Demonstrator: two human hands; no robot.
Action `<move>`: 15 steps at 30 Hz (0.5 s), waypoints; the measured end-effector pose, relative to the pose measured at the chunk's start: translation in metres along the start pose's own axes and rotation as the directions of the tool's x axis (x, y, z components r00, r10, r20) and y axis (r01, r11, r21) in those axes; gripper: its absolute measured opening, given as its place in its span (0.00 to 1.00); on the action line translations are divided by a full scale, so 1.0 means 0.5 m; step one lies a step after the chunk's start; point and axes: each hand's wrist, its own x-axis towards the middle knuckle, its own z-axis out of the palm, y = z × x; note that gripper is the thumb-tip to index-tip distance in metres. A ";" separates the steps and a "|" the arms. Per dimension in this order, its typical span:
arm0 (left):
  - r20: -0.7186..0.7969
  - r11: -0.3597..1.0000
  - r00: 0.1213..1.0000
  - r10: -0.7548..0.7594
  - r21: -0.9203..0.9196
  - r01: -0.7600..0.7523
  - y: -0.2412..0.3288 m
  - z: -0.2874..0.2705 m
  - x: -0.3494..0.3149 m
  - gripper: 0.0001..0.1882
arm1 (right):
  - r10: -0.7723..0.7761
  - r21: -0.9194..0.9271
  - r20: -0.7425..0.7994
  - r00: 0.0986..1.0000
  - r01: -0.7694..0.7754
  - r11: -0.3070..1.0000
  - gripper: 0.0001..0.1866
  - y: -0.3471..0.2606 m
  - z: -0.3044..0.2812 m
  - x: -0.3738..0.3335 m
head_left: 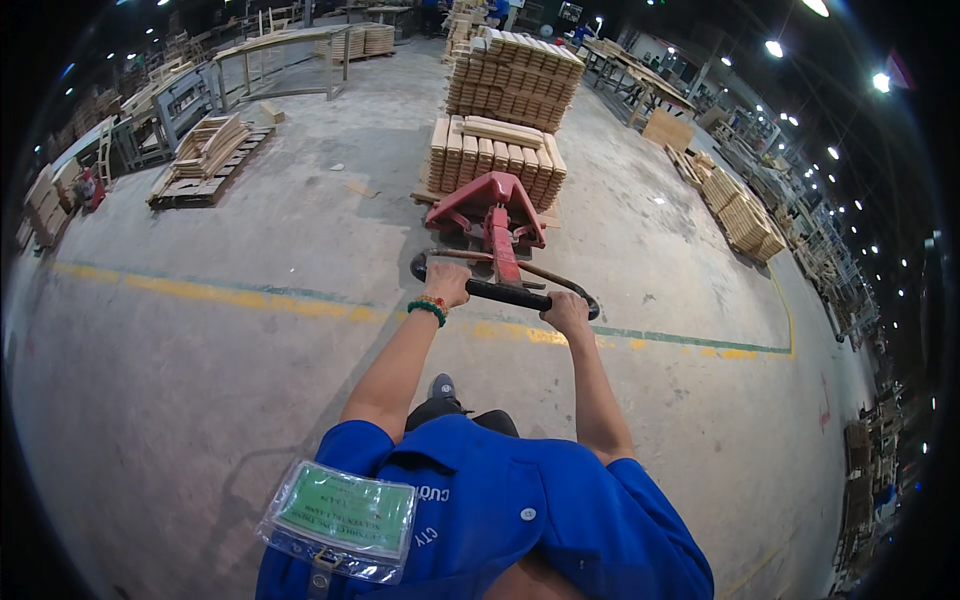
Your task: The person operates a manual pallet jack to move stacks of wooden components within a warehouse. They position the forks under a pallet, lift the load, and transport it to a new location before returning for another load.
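Both my arms reach forward to the black loop handle (508, 294) of a red pallet jack (490, 208). My left hand (447, 283) is closed round the handle's left part, with beaded bracelets at the wrist. On its right part my right hand (568, 312) is wrapped in the same way. Just beyond the jack's red body stands a load of stacked wooden pieces (497, 158) on a pallet. A taller stack of similar wooden pieces (515, 80) rises right behind it. The jack's forks are hidden under the load.
A low pallet with wooden frames (208, 160) lies at the left, near a long workbench (280, 45). More stacked wood (740, 215) stands at the right. A worn yellow floor line (220, 293) crosses between me and the load. Machines and benches line both sides.
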 end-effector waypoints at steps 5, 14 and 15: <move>-0.017 1.000 1.000 0.007 -0.026 -0.008 0.039 -0.004 -0.086 0.13 | -0.008 0.010 0.009 1.000 0.008 1.000 0.11 0.002 -0.024 -0.086; -0.018 0.999 1.000 0.024 -0.046 -0.025 0.082 -0.088 -0.209 0.12 | -0.001 0.031 -0.003 1.000 0.002 1.000 0.10 -0.032 -0.118 -0.213; -0.038 0.998 0.998 0.040 -0.054 -0.042 0.074 -0.089 -0.231 0.12 | 0.004 0.032 -0.006 1.000 -0.004 0.999 0.10 -0.048 -0.121 -0.231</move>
